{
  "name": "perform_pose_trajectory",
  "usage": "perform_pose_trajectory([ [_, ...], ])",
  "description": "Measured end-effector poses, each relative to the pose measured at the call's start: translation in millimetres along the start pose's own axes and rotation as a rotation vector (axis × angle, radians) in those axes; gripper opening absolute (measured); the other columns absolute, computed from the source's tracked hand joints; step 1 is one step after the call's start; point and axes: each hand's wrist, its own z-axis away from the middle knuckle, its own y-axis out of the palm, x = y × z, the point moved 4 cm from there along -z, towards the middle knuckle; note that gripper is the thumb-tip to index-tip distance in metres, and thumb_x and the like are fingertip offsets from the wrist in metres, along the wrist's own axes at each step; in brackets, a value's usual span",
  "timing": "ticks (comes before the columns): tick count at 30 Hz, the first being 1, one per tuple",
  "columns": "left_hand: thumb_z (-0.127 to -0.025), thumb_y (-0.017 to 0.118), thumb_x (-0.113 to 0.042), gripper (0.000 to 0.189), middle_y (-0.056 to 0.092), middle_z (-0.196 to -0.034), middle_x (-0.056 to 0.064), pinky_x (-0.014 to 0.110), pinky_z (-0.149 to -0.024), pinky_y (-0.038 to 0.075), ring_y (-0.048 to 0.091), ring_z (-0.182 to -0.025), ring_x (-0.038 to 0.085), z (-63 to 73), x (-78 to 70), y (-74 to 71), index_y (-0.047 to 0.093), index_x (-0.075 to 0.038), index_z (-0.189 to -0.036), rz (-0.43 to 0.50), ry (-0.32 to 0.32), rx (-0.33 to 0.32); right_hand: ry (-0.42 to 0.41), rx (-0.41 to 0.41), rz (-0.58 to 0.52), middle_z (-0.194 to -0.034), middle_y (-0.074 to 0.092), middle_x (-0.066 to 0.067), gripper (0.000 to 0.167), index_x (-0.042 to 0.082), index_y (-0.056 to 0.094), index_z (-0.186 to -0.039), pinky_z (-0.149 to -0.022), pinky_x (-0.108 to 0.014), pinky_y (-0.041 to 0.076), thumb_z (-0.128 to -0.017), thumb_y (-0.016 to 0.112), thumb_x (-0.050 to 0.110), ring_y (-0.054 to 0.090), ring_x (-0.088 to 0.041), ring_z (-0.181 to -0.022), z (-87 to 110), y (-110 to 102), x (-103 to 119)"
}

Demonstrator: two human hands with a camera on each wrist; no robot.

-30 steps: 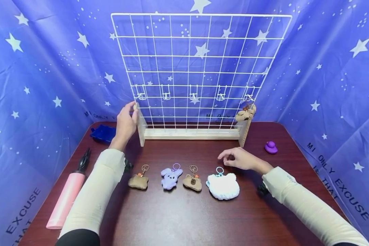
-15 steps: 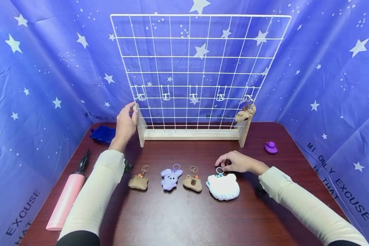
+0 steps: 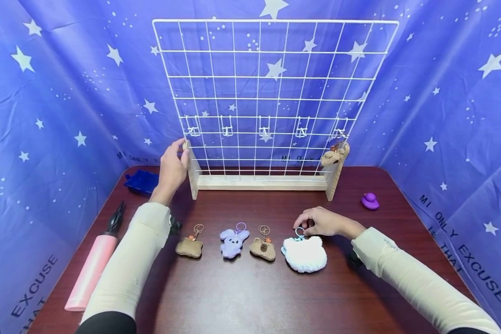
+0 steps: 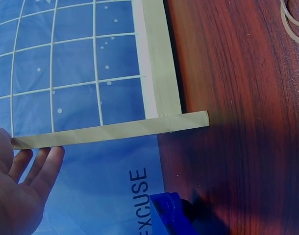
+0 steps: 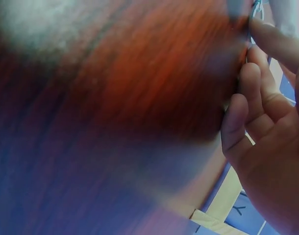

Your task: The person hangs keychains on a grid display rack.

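Note:
My left hand [image 3: 173, 169] holds the upper end of the left wooden post [image 4: 110, 131] of a white wire grid rack [image 3: 256, 98]. My right hand [image 3: 323, 221] is low at the table, with thumb and index finger at the light-blue ring [image 3: 300, 232] of a white fluffy plush keychain [image 3: 305, 255]. In the right wrist view the thumb tip meets this ring, and the other fingers are bent against the tabletop. To its left lie a brown bear keychain [image 3: 263, 249], a lilac bunny keychain [image 3: 232, 243] and another brown plush keychain [image 3: 189, 247].
Several white hooks [image 3: 264, 131] line the grid. From the rightmost hangs a tan plush keychain [image 3: 332, 157]. A purple rubber duck [image 3: 370, 201] sits at the right. On the left are a pink hand pump [image 3: 93, 269] and a blue tray-like object [image 3: 142, 181].
My right hand has moved down and slightly left, from above the white keychain to its ring. The left hand keeps its hold on the post.

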Motion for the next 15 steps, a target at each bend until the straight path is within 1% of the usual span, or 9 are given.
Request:
perform_pose_trajectory([
  [5,-0.103,0.056,-0.018,0.041,0.065,-0.124,0.024,0.051,-0.102,0.050,0.063,-0.115,0.039,0.3,-0.2,0.7,0.057,-0.008,-0.142,0.007,0.001,0.000,-0.001,-0.010,0.018,-0.085,0.063,0.004,0.027,0.016,0.076,-0.107,-0.067,-0.020,0.049,-0.083,0.077,0.003,0.053,0.001,-0.073,0.7,0.1,1.0],
  [8,-0.103,0.056,-0.018,0.041,0.066,-0.123,0.024,0.052,-0.101,0.050,0.063,-0.114,0.039,0.5,-0.4,0.8,0.058,-0.008,-0.142,0.011,0.006,-0.001,-0.003,-0.014,0.047,-0.084,0.062,0.005,0.026,0.018,0.075,-0.105,-0.067,-0.020,0.048,-0.083,0.078,0.004,0.053,0.001,-0.073,1.0,0.0,1.8],
  [12,-0.102,0.057,-0.017,0.041,0.066,-0.123,0.024,0.051,-0.102,0.049,0.063,-0.114,0.039,0.4,0.6,0.8,0.058,-0.008,-0.142,0.011,0.009,-0.010,-0.010,-0.022,0.082,-0.085,0.063,0.006,0.024,0.019,0.070,-0.101,-0.068,-0.021,0.048,-0.082,0.079,0.006,0.056,-0.003,-0.076,0.2,-0.6,4.6],
  [15,-0.102,0.057,-0.018,0.041,0.066,-0.124,0.024,0.051,-0.103,0.049,0.062,-0.115,0.039,0.0,1.1,1.1,0.058,-0.008,-0.142,0.012,0.011,-0.013,-0.018,-0.030,0.083,-0.084,0.064,0.006,0.023,0.018,0.067,-0.098,-0.068,-0.021,0.048,-0.083,0.079,0.006,0.058,-0.004,-0.077,0.0,-1.4,7.0],
])
